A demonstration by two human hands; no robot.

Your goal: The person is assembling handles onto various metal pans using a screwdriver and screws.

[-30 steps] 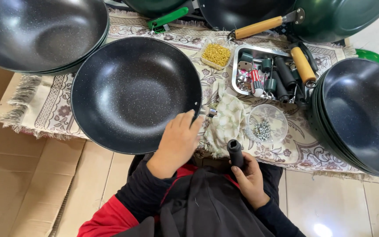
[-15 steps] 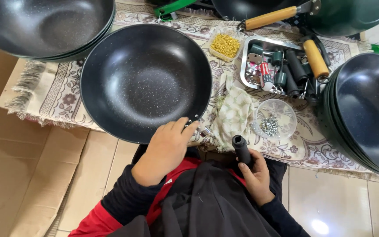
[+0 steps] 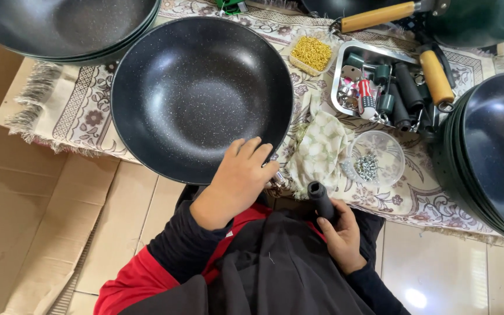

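We are looking down at a large black speckled wok (image 3: 199,93) that is lying on a patterned cloth (image 3: 65,111) with fringed edges. Our left hand (image 3: 237,178) is resting on the wok's near rim at about five o'clock of the pan, fingers pressed together and curling over the edge. Something small and metallic is showing just under the fingertips, though we cannot tell whether the hand is pinching it or only covering it.

Our right hand (image 3: 340,233) is sitting low, at about six o'clock in the view, wrapped around a short black handle (image 3: 321,198) that is pointing up and away from our lap; the fingers are closing round its lower part while its upper end is standing free.

Between the two hands, at three o'clock of the wok, a pale checked rag (image 3: 319,149) is lying crumpled. Just beside it to the right, a clear round bowl (image 3: 389,149) is holding small silvery screws (image 3: 368,166). At one o'clock of the wok a small tub of gold-coloured bits (image 3: 311,53) is sitting near a metal tray (image 3: 340,76) filled with dark handles and fittings. A wooden-handled tool (image 3: 436,76) is lying across the tray's right side.

More black woks are stacking up at eleven o'clock (image 3: 59,29) and at three o'clock (image 3: 491,151) of the view.
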